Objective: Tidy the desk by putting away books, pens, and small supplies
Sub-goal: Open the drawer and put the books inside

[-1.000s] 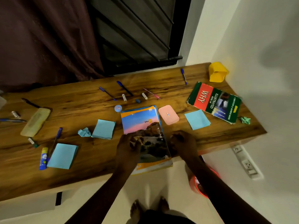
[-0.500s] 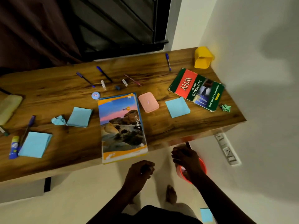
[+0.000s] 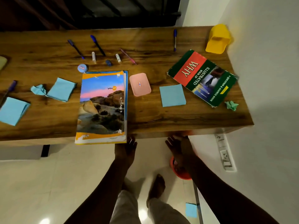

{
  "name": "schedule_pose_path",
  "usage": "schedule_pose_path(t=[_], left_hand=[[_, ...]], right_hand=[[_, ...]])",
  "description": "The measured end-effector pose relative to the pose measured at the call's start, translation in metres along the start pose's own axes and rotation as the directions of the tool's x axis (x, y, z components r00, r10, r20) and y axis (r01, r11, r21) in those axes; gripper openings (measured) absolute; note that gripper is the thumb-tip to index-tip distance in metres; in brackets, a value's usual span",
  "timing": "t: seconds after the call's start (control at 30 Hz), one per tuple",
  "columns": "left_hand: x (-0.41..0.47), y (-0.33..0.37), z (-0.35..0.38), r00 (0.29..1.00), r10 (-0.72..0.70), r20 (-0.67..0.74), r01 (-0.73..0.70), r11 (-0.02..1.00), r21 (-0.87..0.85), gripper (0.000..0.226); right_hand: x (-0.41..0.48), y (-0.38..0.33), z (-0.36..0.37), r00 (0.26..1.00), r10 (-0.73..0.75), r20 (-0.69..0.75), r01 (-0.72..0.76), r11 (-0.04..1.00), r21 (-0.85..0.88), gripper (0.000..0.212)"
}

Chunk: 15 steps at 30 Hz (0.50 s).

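My left hand (fingers straight, empty) is at the desk edge, just below the lower-right corner of the notebook; my right hand, spread and empty, hovers right of it.

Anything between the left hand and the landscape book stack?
Nothing visible. The left hand is at the desk edge beside the near right corner of the book stack. The pink case lies right of the stack, off that path.
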<state>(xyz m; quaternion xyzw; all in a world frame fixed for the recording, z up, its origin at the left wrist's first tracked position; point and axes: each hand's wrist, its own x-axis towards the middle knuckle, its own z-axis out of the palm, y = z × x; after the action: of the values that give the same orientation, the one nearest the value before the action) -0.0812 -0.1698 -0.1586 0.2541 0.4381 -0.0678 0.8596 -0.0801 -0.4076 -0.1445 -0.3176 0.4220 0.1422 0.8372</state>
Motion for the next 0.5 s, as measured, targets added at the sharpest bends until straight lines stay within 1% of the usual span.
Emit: schedule_pose_path(t=[0.07,0.13,0.17,0.27,0.4,0.5], left_hand=[[0.004,0.000,-0.002,0.997,0.044,0.071,-0.040,0.998,-0.058,0.025],[0.005,-0.002,-0.003,0.990,0.075,0.117,-0.066,0.995,-0.080,0.022],[0.006,-0.003,-0.004,0.986,0.093,0.138,-0.083,0.993,-0.078,0.022],[0.002,-0.002,-0.002,0.973,0.132,0.187,-0.127,0.991,-0.041,0.020],[-0.003,0.002,0.001,0.980,0.130,0.148,-0.133,0.991,0.016,0.022],[-0.006,0.000,0.003,0.983,0.129,0.133,-0.132,0.991,0.012,0.020]], right_hand=[[0.008,0.000,-0.001,0.998,0.002,0.065,-0.001,1.000,-0.013,0.022],[0.015,0.002,-0.005,0.997,0.000,0.080,0.000,1.000,0.003,0.019],[0.017,0.004,-0.006,0.996,-0.007,0.092,0.006,1.000,0.019,0.019],[0.015,0.008,-0.006,0.994,-0.044,0.098,0.043,0.999,0.005,0.030],[0.011,0.008,-0.005,0.994,-0.066,0.083,0.069,0.997,-0.030,0.025],[0.006,0.007,-0.001,0.997,-0.047,0.064,0.047,0.999,-0.003,0.035]])
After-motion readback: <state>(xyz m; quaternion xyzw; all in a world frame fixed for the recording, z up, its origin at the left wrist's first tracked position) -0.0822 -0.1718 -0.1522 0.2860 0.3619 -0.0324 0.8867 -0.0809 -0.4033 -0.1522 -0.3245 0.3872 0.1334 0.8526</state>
